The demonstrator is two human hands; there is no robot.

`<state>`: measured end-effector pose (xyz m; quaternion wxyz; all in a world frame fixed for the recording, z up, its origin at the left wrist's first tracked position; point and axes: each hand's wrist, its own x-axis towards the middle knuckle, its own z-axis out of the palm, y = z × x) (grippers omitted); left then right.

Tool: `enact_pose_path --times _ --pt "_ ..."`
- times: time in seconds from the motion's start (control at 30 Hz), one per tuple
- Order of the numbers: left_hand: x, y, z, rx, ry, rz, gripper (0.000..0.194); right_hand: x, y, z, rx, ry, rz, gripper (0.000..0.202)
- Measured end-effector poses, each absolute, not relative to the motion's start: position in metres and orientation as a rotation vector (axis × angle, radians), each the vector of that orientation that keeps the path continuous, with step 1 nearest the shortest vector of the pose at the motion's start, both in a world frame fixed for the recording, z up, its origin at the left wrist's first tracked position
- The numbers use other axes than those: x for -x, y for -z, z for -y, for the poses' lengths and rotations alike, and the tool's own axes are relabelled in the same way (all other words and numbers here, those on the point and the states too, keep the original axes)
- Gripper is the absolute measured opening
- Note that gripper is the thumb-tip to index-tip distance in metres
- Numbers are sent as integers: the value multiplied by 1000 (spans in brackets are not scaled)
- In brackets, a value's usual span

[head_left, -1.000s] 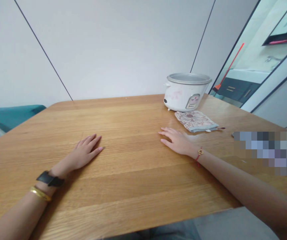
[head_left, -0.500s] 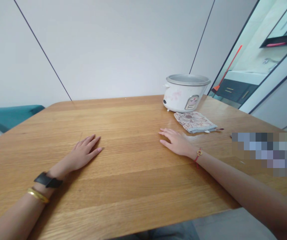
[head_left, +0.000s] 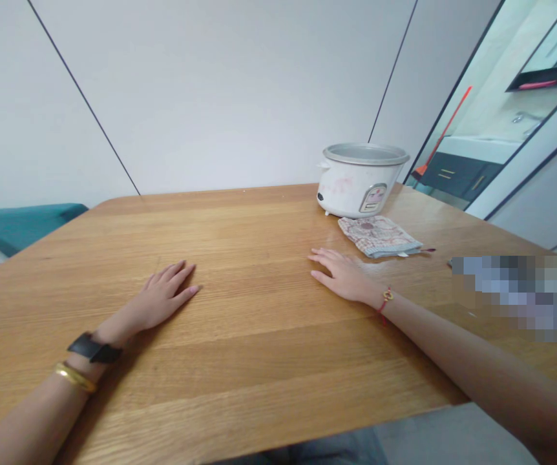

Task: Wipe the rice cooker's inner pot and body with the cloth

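Note:
My left hand [head_left: 159, 300] lies palm down on the wooden table [head_left: 240, 258], fingers stretched out and holding nothing. Across from it, my right hand [head_left: 339, 274] also rests flat on the wood with its fingers apart. Just beyond the right hand is a folded patterned cloth [head_left: 380, 236] with a pale blue edge. Behind the cloth, near the far edge, stands a white rice cooker [head_left: 349, 184] without a lid. Its inside is grey, and a small control panel shows on its front.
A blurred-out patch [head_left: 521, 287] covers something at the table's right side. A teal seat [head_left: 26, 223] stands past the left edge. Pale wall panels [head_left: 240, 97] rise behind the table. At the far right, an orange broom [head_left: 446, 132] leans in a doorway.

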<state>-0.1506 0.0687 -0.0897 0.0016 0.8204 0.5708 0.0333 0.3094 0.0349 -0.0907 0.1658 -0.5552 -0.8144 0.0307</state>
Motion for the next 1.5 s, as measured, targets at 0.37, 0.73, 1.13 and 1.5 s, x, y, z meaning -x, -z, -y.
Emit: enact_pose_path --times 0.37,0.73,1.13,1.5 --pt "144 83 -64 -2529 -99 -1807 79 -314 99 -39 1539 -79 2306 49" --pt "143 82 -63 -2507 -79 -1803 82 -314 97 -38 1550 -77 2320 49" --pt "144 84 -63 -2520 -120 -1803 80 -315 100 -40 1528 -58 2324 49" --pt "143 82 -61 -2489 -99 -1802 81 -314 97 -38 1552 -66 2320 49"
